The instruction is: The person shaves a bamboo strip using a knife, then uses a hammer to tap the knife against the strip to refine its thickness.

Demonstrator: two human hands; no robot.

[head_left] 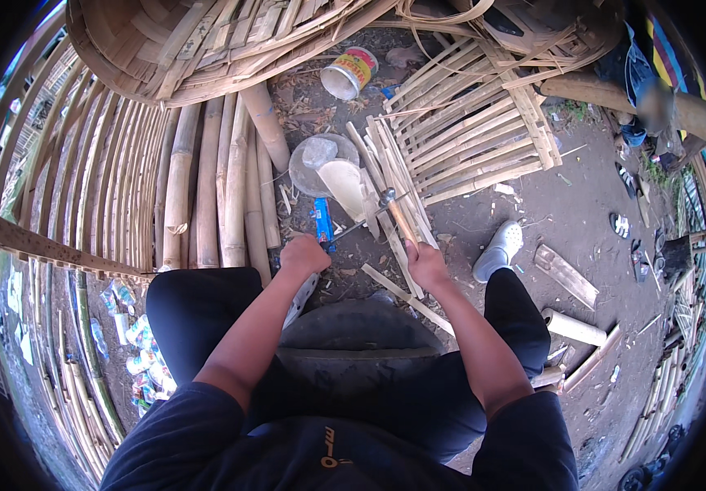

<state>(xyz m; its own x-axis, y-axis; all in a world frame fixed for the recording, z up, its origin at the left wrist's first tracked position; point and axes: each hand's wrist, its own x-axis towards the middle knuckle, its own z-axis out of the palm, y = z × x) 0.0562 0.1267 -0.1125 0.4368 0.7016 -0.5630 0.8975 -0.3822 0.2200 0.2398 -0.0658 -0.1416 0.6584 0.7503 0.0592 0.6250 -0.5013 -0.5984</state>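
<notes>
My right hand (426, 263) is closed round the wooden handle of a hammer (403, 222), its metal head upward. My left hand (304, 255) is a closed fist; a thin, dark, rod- or blade-like tool (353, 227) runs from it toward the hammer head. Whether the two touch, I cannot tell. Beside the left hand lies a blue packet (322, 218). Split bamboo slats (404, 176) lie in a bundle beyond the hammer. Just left of them, a pale curved piece (343, 186) leans over a round grey basin (297, 170) holding a stone (318, 152).
Bamboo poles (208, 188) and a slatted bamboo frame (115, 147) stand at left. A slatted panel (475, 123) lies far right, a paint tin (349, 74) beyond the basin. Large woven baskets (230, 49) overhang the far side. Bamboo offcuts (566, 277) lie right of my shoe (502, 245).
</notes>
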